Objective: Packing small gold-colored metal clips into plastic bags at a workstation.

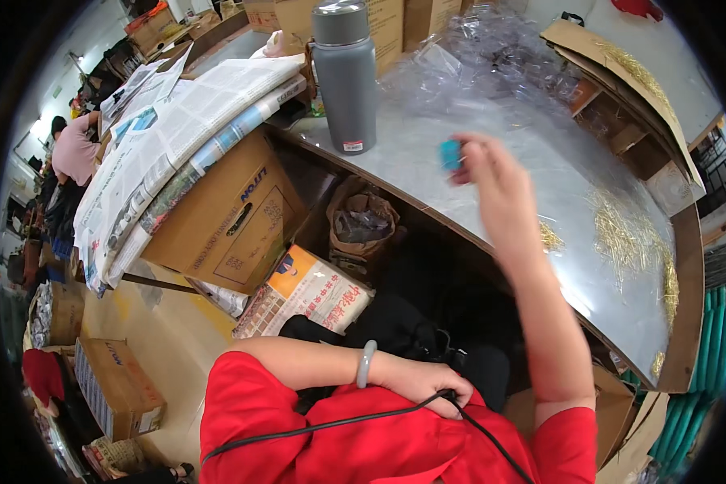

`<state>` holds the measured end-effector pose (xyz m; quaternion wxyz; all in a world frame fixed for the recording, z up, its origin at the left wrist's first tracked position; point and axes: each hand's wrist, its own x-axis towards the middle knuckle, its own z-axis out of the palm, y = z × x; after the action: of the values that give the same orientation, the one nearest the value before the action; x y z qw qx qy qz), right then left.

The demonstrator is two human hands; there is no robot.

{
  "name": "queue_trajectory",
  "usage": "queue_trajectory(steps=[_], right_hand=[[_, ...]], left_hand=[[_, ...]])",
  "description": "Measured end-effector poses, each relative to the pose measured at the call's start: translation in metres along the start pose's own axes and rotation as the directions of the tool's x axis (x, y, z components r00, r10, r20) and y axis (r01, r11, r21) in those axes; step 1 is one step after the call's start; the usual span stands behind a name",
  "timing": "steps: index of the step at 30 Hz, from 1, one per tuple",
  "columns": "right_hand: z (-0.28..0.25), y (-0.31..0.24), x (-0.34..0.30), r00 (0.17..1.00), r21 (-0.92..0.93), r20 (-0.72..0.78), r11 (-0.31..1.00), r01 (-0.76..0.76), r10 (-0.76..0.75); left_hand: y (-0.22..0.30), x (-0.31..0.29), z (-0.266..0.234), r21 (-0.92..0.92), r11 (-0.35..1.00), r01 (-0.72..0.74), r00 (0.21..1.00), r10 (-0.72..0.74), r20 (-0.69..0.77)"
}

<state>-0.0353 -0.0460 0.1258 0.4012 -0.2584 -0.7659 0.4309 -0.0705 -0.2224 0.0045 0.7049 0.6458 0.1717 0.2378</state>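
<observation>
My right hand [496, 173] is raised over the grey metal tabletop [427, 177], its fingers pinched on a small teal object [450, 155], slightly blurred, whose kind I cannot make out. Low against my red shirt, my left hand [431, 385] is closed around a thin black cable [331, 422] that runs across my front. A pale grey bangle [366, 364] circles the left wrist. Several thin gold wire pieces [625, 234] lie scattered on the right of the tabletop, and a small pile of them [550, 235] sits just behind my right wrist.
A grey bottle [344, 81] stands at the table's left edge. Crumpled clear plastic [492, 56] heaps at the back. Newspapers [181, 133] lie over a cardboard box [230, 222] on the left. Cardboard [686, 298] edges the right side. A person in pink [77, 149] is far left.
</observation>
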Motion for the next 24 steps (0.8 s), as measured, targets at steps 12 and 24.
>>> queue_trajectory(steps=[12, 24], right_hand=[[-0.094, 0.087, -0.001, 0.998, -0.478, -0.059, 0.876, -0.057, 0.033], [0.011, 0.044, -0.155, 0.636, 0.064, 0.76, 0.959, -0.276, 0.132]], left_hand=[[0.036, -0.03, -0.021, 0.101, 0.993, -0.053, 0.915, 0.089, -0.394], [0.079, -0.05, -0.046, 0.079, 0.997, -0.013, 0.813, 0.056, -0.579]])
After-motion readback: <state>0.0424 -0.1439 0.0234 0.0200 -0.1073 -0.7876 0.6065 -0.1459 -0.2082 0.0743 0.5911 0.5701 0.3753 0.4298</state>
